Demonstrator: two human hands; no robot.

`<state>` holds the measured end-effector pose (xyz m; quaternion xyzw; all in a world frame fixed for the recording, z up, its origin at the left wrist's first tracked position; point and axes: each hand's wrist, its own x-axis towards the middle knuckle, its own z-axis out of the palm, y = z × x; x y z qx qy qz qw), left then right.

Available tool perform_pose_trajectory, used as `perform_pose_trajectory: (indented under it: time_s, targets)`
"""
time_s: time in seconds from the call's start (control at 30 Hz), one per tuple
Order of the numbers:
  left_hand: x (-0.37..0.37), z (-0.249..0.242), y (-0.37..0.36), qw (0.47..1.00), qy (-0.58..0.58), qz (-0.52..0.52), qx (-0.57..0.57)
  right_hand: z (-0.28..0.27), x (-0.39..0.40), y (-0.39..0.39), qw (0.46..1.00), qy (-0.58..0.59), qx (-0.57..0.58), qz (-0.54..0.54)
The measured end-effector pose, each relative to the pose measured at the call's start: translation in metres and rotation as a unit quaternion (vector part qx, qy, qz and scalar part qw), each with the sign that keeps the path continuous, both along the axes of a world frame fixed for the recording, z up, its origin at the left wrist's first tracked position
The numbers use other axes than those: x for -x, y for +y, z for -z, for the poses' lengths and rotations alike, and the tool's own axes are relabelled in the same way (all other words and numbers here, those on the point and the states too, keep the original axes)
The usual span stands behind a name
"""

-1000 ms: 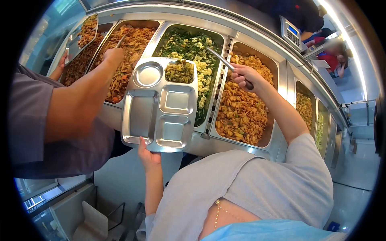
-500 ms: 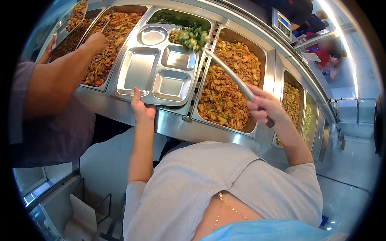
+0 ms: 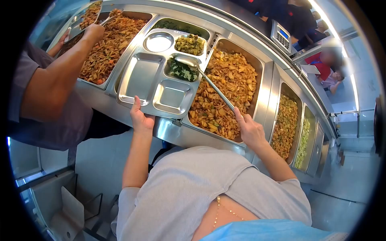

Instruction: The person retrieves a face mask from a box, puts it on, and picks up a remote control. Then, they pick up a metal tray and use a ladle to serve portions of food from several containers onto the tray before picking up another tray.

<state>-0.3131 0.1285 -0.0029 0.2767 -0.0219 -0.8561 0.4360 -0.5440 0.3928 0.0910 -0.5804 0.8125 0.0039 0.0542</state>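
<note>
Tray: the metal tray lies at 11 o'clock in view, above a pan; cut greens in its 3 o'clock well, chopped vegetables at 1 o'clock.
Left hand: at the tray's 7 o'clock, partly curled, thumb over rim, fingers mostly hidden beneath.
Right hand: at the tray's 4 o'clock, closed round the spoon handle.
Handling: judged light, stiff, slick, sturdy; grip by rim, 6 to 7 o'clock.
Writing: keypad machine, between 1 and 2 o'clock; characters illegible. No brand readable.
</note>
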Motion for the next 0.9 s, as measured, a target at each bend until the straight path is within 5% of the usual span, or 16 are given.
perform_pose_trajectory:
  time_s: [0.17,0.2,0.33,0.4,0.53,0.7,0.77,0.9]
  targets:
    - [-0.014,0.010,0.006,1.000,-0.011,-0.020,0.001,-0.001,0.020,-0.003,0.991,-0.046,0.122,-0.031]
    - [-0.020,0.011,0.008,0.999,-0.021,-0.026,-0.002,-0.005,0.021,-0.010,0.971,-0.136,0.190,-0.058]
    - [-0.052,-0.005,0.023,0.988,-0.132,-0.064,-0.046,-0.015,0.033,-0.058,0.832,-0.525,0.123,0.131]
    - [-0.067,-0.018,0.039,0.971,-0.210,-0.101,-0.050,0.022,0.064,-0.102,0.842,-0.519,0.086,0.120]
    - [-0.119,-0.015,0.081,0.958,-0.273,-0.083,0.004,0.118,0.088,-0.235,0.960,-0.253,0.115,0.020]
    - [-0.145,-0.011,0.102,0.956,-0.262,-0.111,-0.072,0.122,0.030,-0.353,0.962,-0.236,0.023,0.132]
    - [-0.152,-0.002,0.099,0.960,-0.248,-0.112,-0.069,0.128,0.008,-0.378,0.922,-0.348,0.034,0.168]
    - [-0.170,0.028,0.079,0.979,-0.152,-0.107,-0.085,0.108,0.004,-0.391,0.518,-0.780,0.106,0.335]
